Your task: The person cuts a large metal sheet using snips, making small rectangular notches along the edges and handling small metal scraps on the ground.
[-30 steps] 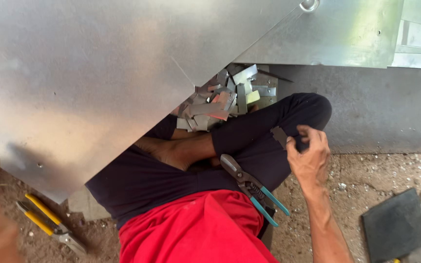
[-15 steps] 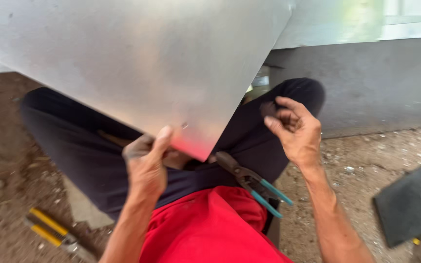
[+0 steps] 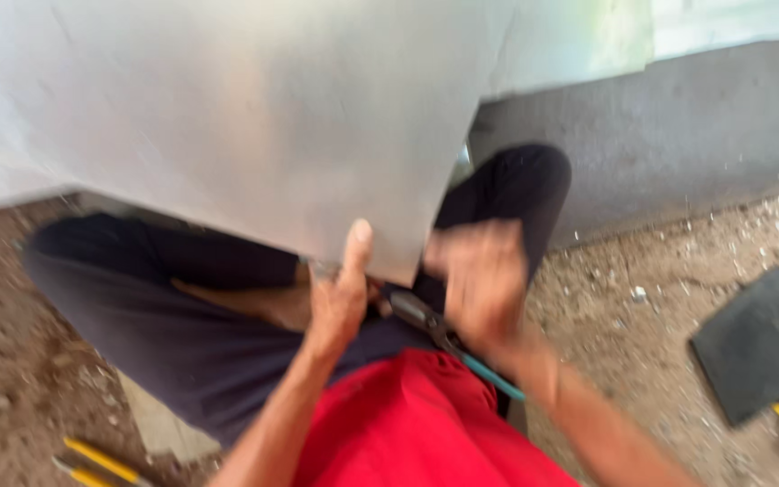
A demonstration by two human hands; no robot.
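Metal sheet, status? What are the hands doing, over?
Left hand grips metal sheet at lower edge. Right hand blurred beside it, grip unclear. Teal-handled snips lie on lap.

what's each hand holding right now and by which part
The left hand grips the big metal sheet at its lower edge, thumb up on its face. The right hand is blurred; it cannot be told whether it holds anything.

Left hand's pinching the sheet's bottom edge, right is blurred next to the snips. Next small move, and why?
Probably steady the metal sheet first. The left hand grips its lower edge, thumb up on the face. The right hand is motion-blurred just above the teal-handled snips lying on the lap and seems not to hold them. Once the sheet rests still, closing the right hand on the snips looks sensible.
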